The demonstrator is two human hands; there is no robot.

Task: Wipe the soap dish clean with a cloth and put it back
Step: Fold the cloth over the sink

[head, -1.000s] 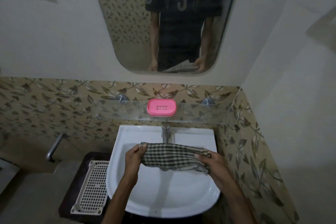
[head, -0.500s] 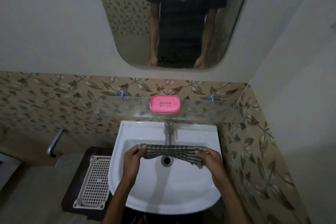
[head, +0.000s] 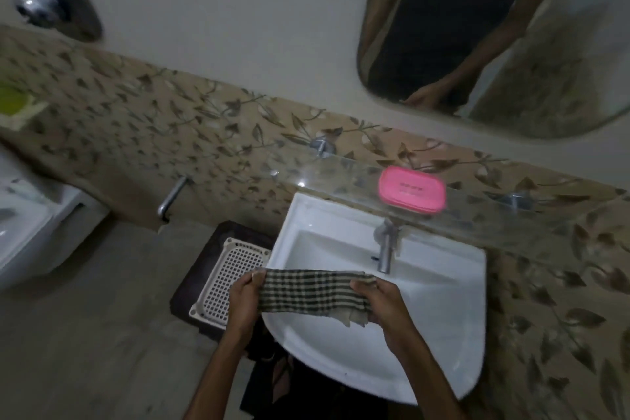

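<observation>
A checked black-and-cream cloth (head: 312, 291) is held stretched between the left hand (head: 243, 297) and right hand (head: 381, 303), fingers curled round its ends. The pink plastic soap dish (head: 411, 189) is left untouched on the glass shelf (head: 341, 177), well apart from them.

No text can be read (shirt (head: 453, 10) lettering blurred).

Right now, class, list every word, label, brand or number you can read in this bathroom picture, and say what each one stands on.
Nothing here can be read for certain.
Pink soap dish: dark marks on the lid, too blurred to tell whether they are print at all.
Shirt reflected in the mirror: a pale shape at the top edge, cut off, not readable.
Checked cloth, sink, tap: no text seen.
</observation>
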